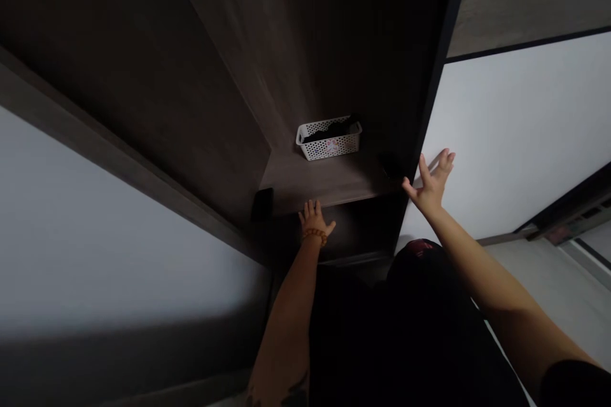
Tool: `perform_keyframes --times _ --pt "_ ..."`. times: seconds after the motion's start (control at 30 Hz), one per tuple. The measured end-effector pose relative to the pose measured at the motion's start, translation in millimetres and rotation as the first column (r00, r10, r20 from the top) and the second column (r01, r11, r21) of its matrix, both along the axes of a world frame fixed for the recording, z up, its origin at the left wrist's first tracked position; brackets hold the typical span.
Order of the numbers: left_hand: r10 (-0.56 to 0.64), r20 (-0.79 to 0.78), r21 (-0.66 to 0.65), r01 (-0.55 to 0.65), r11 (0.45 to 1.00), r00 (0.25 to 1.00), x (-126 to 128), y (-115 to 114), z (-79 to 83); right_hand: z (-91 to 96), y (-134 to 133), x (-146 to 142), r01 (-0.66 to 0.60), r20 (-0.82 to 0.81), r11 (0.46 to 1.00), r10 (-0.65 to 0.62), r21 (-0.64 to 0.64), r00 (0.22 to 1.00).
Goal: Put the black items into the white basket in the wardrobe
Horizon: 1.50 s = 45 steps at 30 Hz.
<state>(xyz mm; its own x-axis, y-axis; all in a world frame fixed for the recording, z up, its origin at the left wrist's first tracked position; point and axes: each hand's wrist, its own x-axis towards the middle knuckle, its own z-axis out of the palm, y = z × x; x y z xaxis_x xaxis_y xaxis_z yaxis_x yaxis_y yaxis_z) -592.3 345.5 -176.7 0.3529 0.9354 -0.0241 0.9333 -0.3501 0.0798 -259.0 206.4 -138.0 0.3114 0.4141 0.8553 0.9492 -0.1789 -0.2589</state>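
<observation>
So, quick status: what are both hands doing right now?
Left hand open, flat on shelf edge. Right hand open, against white door. White basket back on shelf, untouched.

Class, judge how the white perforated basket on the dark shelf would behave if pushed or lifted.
The white basket looks like thin perforated plastic, so it is probably light and slightly flexible. Its flat base on the smooth shelf suggests sliding, not tipping. Its dark contents look soft, likely adding little weight.
</observation>
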Motion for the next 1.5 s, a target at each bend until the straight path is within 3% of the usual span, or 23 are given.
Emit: perform_keyframes --times 0.13,0.3,0.8,0.93,1.07,1.2,1.3,1.33,1.37,1.4,1.47,1.5 --pt "0.012 0.002 0.063 -0.012 0.998 1.000 -2 12 -19.2 -3.8 2 25 0.039 -0.005 0.999 -0.039 -0.001 0.999" --pt "0.033 -0.004 0.114 -0.032 0.993 0.999 0 17 -28.2 -9.0 -4 58 0.042 0.018 0.999 -0.042 0.028 0.999" --pt "0.071 0.087 0.125 -0.081 0.989 0.994 20 30 -31.9 -6.1 -22 121 0.167 -0.055 0.980 -0.174 -0.112 0.983" --pt "0.087 0.096 0.129 -0.099 0.987 0.992 24 32 -31.5 -14.0 -22 133 0.161 -0.055 0.984 -0.165 -0.079 0.985" --pt "0.124 0.097 0.140 -0.137 0.981 0.988 28 45 -19.9 -16.8 -18 141 0.138 -0.040 0.989 -0.140 -0.044 0.989" --pt "0.161 0.118 0.132 -0.176 0.975 0.980 35 81 4.2 -23.1 -19 119 0.150 -0.031 0.989 -0.150 0.008 0.988" --pt "0.079 0.132 0.187 -0.103 0.977 0.988 50 122 26.8 -53.2 -34 65 0.049 0.034 0.996 -0.052 0.078 0.998" --pt "0.047 0.126 0.200 -0.072 0.977 0.991 58 138 34.7 -69.0 -42 43 -0.056 0.032 0.998 0.055 0.026 0.998" --pt "0.020 0.118 0.205 -0.044 0.978 0.993 67 155 42.6 -86.5 -50 21 -0.196 -0.015 0.971 0.196 -0.135 0.981" --pt "0.000 0.109 0.206 -0.023 0.978 0.994 77 173 50.3 -104.4 -58 1 -0.316 -0.098 0.898 0.301 -0.306 0.949" --pt "-0.009 0.103 0.214 -0.013 0.977 0.995 99 210 64.3 -137.0 -71 -29 -0.387 -0.167 0.784 0.351 -0.486 0.921" --pt "-0.002 0.103 0.220 -0.021 0.975 0.995 110 228 70.4 -149.7 -75 -37 -0.346 -0.189 0.782 0.290 -0.518 0.938"
